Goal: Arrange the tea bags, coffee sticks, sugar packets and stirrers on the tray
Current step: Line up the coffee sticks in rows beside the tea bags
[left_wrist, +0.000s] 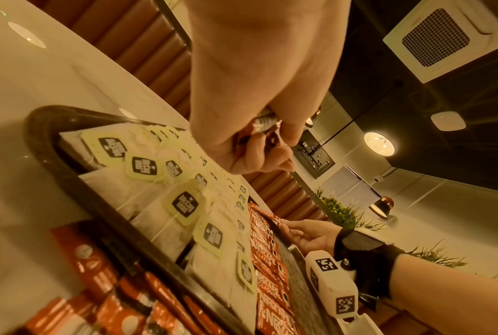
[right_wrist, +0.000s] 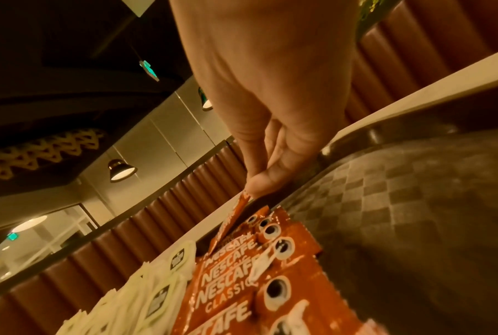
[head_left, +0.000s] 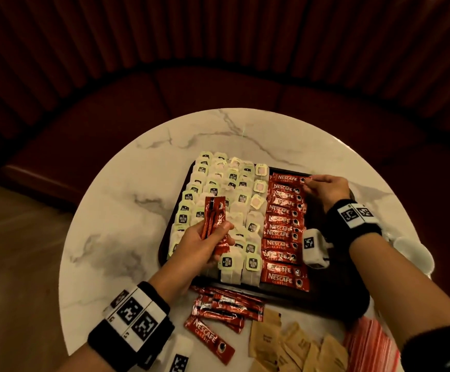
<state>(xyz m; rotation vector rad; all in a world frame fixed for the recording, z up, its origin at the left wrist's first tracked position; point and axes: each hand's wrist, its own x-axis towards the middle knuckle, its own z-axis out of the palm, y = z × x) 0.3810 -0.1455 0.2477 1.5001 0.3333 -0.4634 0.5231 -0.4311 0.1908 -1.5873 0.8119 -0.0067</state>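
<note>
red coffee sticks [head_left: 284, 232], dark checkered tray [right_wrist: 413, 204], white marbled table [head_left: 138, 170]

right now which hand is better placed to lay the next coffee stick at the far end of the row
Right. The right hand already pinches a coffee stick at the row's far end on the tray. The left hand grips spare sticks above the tea bags, farther away.

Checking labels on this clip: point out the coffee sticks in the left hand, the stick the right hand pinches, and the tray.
held coffee sticks [head_left: 214, 220], head view, mid wrapper.
pinched coffee stick [head_left: 288, 178], head view, printed face.
tray [head_left: 164, 253], head view, near-left rim.
</note>
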